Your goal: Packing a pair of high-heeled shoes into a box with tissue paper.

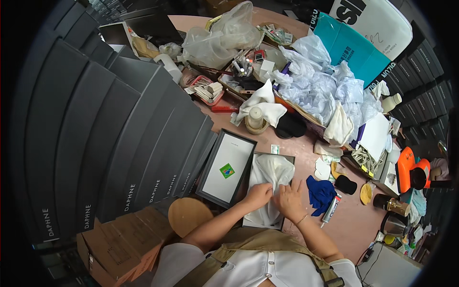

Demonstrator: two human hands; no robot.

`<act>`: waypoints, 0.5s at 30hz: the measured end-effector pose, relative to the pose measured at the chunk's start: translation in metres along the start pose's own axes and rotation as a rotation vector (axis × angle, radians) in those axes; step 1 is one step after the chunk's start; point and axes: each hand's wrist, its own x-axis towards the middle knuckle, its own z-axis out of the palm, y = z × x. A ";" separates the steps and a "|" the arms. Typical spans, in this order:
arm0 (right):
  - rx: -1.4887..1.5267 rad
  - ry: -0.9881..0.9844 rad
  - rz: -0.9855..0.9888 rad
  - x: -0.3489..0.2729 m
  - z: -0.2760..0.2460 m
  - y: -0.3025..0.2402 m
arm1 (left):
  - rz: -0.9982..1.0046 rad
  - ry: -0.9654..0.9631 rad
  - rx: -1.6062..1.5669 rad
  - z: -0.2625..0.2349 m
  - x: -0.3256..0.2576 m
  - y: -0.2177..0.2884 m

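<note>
A white cloth bag (pixel 271 167) lies bunched inside an open shoe box (pixel 251 221) right in front of me. My left hand (pixel 258 195) is closed, its fingertips pinching the cloth near the middle of the box. Just beside it, my right hand (pixel 289 201) also pinches the cloth, while its outer fingers stick up. What lies under or inside the cloth is hidden. Left of the box rests a dark box lid (pixel 233 152), its white inside facing up with a green packet (pixel 227 171) on it.
Stacked dark shoe boxes (pixel 138 119) rise on my left above brown cartons (pixel 126 239). To the right lie a blue cloth (pixel 321 193), a white tube (pixel 332 208) and a black pad (pixel 345 184). Further back stand a capped bottle (pixel 256 117) and a heap of white bags (pixel 330 91).
</note>
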 end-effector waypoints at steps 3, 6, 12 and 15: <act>-0.054 0.110 -0.041 -0.005 0.005 -0.002 | -0.162 -0.117 -0.264 -0.002 -0.017 0.000; 0.050 0.057 -0.017 0.002 -0.012 0.000 | -0.197 -0.146 -0.320 0.010 -0.028 -0.001; 0.347 0.186 -0.020 0.035 0.008 -0.009 | 0.131 -0.064 0.260 -0.002 -0.031 0.006; 0.466 0.134 0.008 0.044 0.034 0.004 | 0.331 -0.175 0.503 -0.010 -0.046 0.001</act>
